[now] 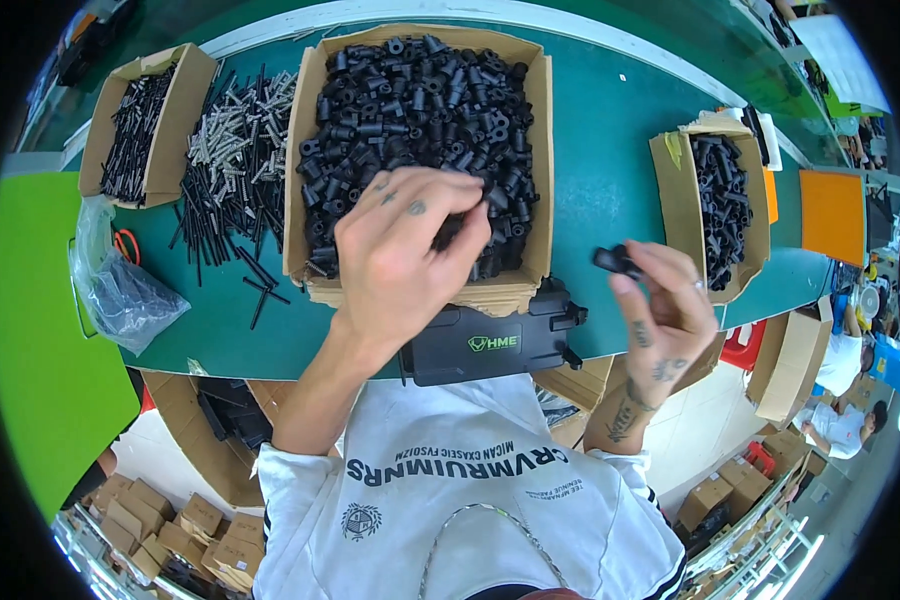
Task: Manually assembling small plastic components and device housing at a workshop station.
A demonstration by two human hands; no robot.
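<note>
A large cardboard box (540, 150) full of small black plastic fittings (410, 110) stands on the green table (600, 130). Over the near part of these fittings is my left hand (400, 240), its thumb and fingers curled together. Whether a fitting sits between those fingertips cannot be made out against the black pile. To the right, my right hand (665, 305) pinches a short black plastic fitting (615, 260) between thumb and fingers, above the table. Just beyond that hand stands a smaller cardboard box (682, 190) of black parts.
Left of the large box lie loose black rods (210, 225) and metal springs (235, 130). A small box of rods (165, 140), a clear plastic bag (125, 285) and orange-handled scissors (125, 245) are farther left. A black case (470, 350) sits at the near table edge.
</note>
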